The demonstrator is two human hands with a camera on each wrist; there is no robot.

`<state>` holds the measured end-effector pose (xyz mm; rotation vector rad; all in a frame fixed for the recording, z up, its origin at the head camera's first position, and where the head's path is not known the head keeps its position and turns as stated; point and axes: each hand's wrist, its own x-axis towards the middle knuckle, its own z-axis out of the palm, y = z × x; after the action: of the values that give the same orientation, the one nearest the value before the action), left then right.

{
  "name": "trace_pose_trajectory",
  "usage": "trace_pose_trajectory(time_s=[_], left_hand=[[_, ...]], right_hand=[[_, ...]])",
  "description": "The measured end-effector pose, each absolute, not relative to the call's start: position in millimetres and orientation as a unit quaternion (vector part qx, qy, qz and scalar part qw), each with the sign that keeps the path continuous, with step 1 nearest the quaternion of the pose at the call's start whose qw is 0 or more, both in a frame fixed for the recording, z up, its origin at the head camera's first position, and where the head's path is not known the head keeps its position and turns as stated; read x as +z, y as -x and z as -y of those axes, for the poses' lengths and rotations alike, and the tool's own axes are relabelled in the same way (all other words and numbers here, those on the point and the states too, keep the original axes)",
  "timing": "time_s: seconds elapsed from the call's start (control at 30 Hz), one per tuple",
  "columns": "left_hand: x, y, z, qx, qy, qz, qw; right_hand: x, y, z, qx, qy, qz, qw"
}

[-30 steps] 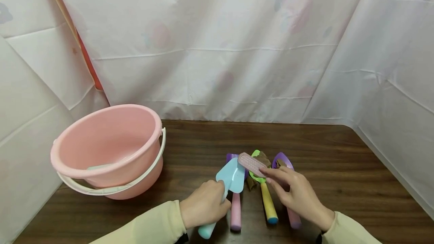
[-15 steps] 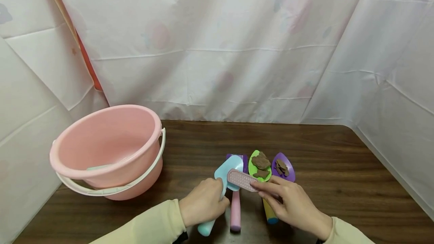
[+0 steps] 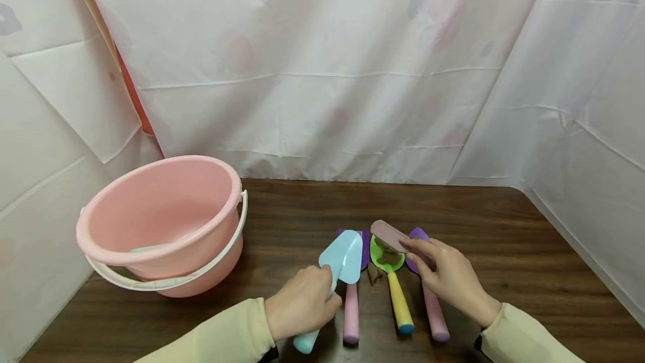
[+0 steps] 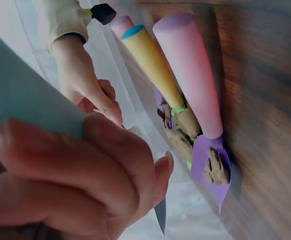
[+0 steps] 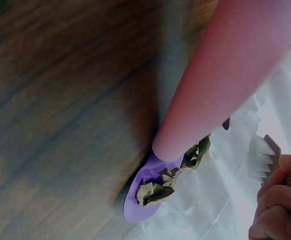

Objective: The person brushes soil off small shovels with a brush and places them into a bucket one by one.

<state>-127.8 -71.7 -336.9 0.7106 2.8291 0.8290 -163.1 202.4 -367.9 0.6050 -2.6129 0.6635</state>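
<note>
In the head view my left hand (image 3: 302, 301) grips the handle of a light-blue toy shovel (image 3: 349, 259), its blade held over a purple shovel with a pink handle (image 3: 351, 318). My right hand (image 3: 456, 282) pinches a small pink brush (image 3: 389, 236); its white bristles (image 5: 259, 159) show in the right wrist view. The brush is over the green shovel (image 3: 400, 301), which has a yellow handle and brown clay-like lumps (image 4: 179, 141) in its scoop. Right of that lies another purple shovel (image 3: 434, 312), partly hidden by my right hand, with brown pieces (image 5: 155, 190) in it.
A pink bucket (image 3: 158, 212) with a white handle (image 3: 176, 283) stands at the left, something pale inside it. A brown piece (image 3: 374, 273) shows between the shovels on the dark wooden table (image 3: 453, 209). White curtains (image 3: 322, 71) enclose the back and sides.
The brush first swung left and down over the light-blue blade, then back up and right over the green shovel. My left hand and its shovel have hardly moved.
</note>
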Motion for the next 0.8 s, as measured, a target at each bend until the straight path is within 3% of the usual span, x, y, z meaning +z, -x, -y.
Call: trace_pose_trajectory(time_s=[0.27,0.5,0.8], left_hand=[[-336,130,69,0.278,-0.236,-0.928,0.077],[-329,133,67,0.285,-0.238,-0.927,0.045],[-323,135,64,0.287,-0.232,-0.929,0.041]], right_hand=[[-373,164,-203,0.272,-0.232,0.922,0.147],[-378,159,-194,0.316,-0.286,0.901,0.083],[-385,148,-174,0.431,-0.342,0.833,-0.061]])
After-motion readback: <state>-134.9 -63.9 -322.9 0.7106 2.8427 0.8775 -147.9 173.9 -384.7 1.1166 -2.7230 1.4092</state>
